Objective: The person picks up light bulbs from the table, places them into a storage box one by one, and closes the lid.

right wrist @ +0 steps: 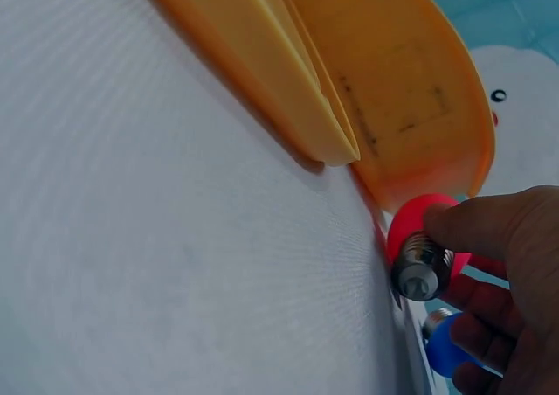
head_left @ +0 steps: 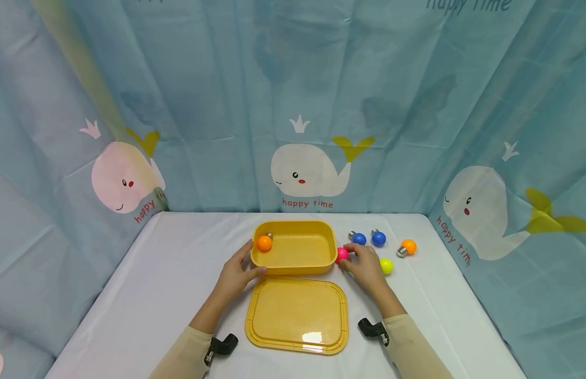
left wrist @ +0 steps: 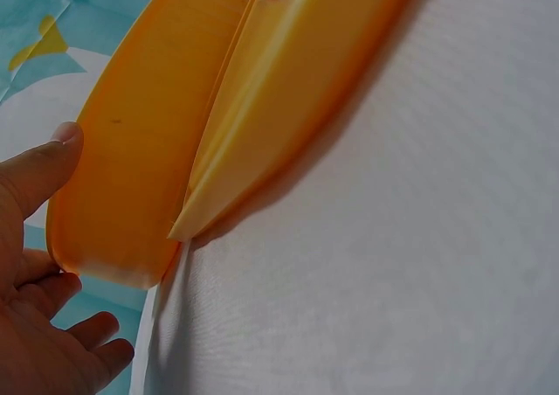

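Observation:
A yellow plastic box [head_left: 293, 269] stands in the middle of the table, with an orange light bulb [head_left: 264, 242] inside at its left end. My left hand [head_left: 234, 272] grips the box's near left corner, thumb on the front wall and fingers round the left side. In the left wrist view the lower fingers of that hand [left wrist: 44, 299] hang loose beside the corner. A pink light bulb [head_left: 342, 255] with a silver screw base is pinched between thumb and fingers of my right hand [head_left: 366, 263], close beside the box's right wall. The base points toward the camera in the right wrist view.
In front of the box lies its yellow lid [head_left: 297, 316]. To the right are two blue bulbs [head_left: 378, 238], an orange bulb [head_left: 408, 246] and a yellow-green bulb [head_left: 386, 266], the last partly behind the right hand. A whale-print curtain [head_left: 217, 131] encloses the white table.

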The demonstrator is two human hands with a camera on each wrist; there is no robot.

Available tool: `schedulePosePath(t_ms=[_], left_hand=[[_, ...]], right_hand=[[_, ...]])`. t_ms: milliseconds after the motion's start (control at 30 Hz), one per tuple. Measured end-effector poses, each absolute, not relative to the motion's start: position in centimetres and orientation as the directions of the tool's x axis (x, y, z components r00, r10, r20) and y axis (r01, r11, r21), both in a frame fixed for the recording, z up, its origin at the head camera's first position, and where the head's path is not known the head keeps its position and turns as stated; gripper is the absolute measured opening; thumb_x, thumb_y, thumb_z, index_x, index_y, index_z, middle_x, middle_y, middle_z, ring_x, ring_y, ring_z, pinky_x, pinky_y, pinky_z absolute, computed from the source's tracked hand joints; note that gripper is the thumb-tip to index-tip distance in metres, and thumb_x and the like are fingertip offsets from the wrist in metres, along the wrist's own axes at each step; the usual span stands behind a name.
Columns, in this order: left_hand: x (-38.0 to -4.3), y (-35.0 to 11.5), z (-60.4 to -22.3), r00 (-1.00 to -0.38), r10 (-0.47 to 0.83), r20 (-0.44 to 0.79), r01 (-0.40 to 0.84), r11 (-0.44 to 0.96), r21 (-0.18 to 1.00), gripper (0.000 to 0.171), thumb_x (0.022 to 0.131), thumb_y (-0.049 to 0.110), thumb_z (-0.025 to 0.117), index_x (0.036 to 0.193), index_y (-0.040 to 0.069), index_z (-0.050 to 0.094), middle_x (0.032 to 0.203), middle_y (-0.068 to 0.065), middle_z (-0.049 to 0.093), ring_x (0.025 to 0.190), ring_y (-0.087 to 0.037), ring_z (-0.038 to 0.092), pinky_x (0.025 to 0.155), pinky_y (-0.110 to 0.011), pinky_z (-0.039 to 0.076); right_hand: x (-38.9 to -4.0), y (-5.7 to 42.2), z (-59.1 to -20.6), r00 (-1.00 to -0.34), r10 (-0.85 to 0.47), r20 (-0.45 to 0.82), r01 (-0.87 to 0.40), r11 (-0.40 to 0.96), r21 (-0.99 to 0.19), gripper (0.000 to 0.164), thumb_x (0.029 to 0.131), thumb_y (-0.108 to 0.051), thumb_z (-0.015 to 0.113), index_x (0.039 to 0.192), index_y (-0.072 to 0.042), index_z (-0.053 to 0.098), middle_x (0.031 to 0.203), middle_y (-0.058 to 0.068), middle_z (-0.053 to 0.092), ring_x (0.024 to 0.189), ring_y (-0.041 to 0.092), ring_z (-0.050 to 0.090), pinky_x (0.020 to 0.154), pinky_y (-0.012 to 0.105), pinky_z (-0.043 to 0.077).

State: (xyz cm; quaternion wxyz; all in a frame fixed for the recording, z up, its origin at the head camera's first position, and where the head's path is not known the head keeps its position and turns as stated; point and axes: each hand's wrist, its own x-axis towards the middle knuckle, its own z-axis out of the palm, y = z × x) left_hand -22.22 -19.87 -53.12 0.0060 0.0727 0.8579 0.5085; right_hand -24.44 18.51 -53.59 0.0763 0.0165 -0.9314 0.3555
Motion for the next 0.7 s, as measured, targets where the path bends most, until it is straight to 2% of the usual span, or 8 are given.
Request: schedulePosePath(t_ms=[400, 700], left_hand=[[-22.2, -19.8, -53.0, -0.990, 0.124, 0.069, 0.120, 0.476, 0.871, 0.104, 0.080, 0.051, 0.084, 0.163, 0.020, 0.030, 0.168, -0.004, 0.029, 0.152, -0.038, 0.031, 0.121, -0.053, 0.033], [-22.2, -19.8, -53.0, -0.991, 0.122, 0.062, 0.113, 0.471, 0.875, 0.104, 0.080, 0.051, 0.085, 0.163, 0.022, 0.030, 0.168, -0.004, 0.029, 0.151, -0.040, 0.032, 0.121, -0.054, 0.034]], right_hand=[[-24.2, 19.1, -52.5, -0.978, 0.035, 0.207, -0.113, 0.744, -0.659, 0.042, 0.086, -0.026, 0.082, 0.125, -0.015, 0.071, 0.122, 0.006, 0.072, 0.116, 0.030, 0.056, 0.103, 0.050, 0.048], [-24.1, 19.4, -51.6, -0.970, 0.027, 0.240, -0.142, 0.740, -0.658, 0.045, 0.089, -0.023, 0.080, 0.131, -0.011, 0.069, 0.127, 0.009, 0.071, 0.117, 0.029, 0.055, 0.102, 0.050, 0.050]])
